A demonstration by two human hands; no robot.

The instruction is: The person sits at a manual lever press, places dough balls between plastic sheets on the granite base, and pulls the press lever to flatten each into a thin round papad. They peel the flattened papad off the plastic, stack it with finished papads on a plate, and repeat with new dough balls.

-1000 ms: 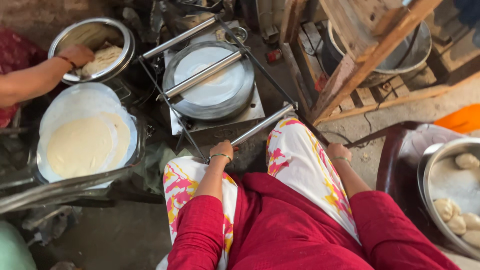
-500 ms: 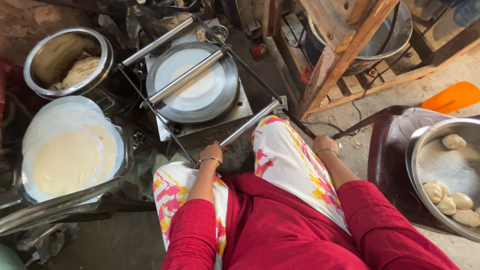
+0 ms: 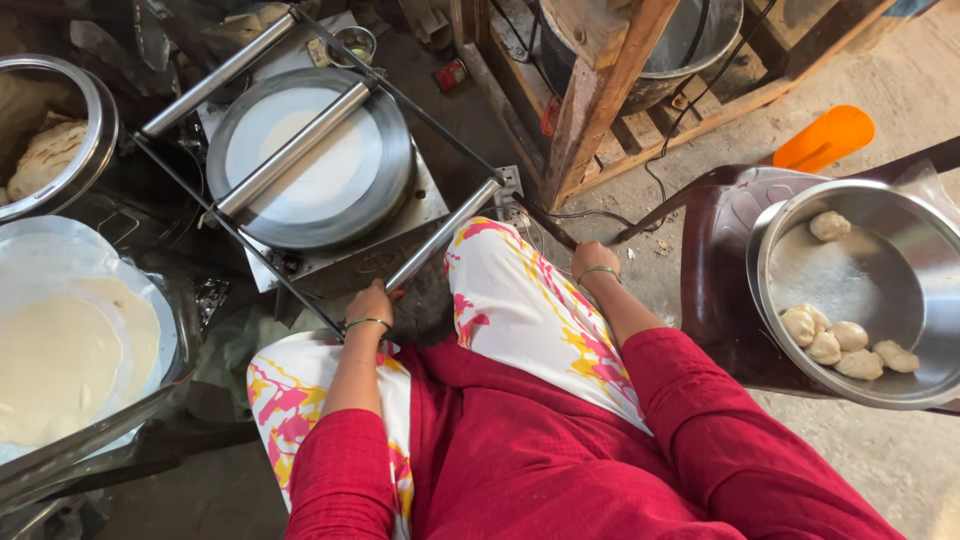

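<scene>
On dusty concrete floor (image 3: 905,95): press machine (image 3: 310,165), wooden frame (image 3: 600,90)

I see a dusty grey floor (image 3: 890,450). A metal press (image 3: 310,165) with a round plate sits on it. A wooden frame (image 3: 600,90) stands on it too. A dark red chair (image 3: 720,270) stands on the floor and holds a shiny steel bowl (image 3: 880,230) with dough balls (image 3: 840,340) inside.
</scene>
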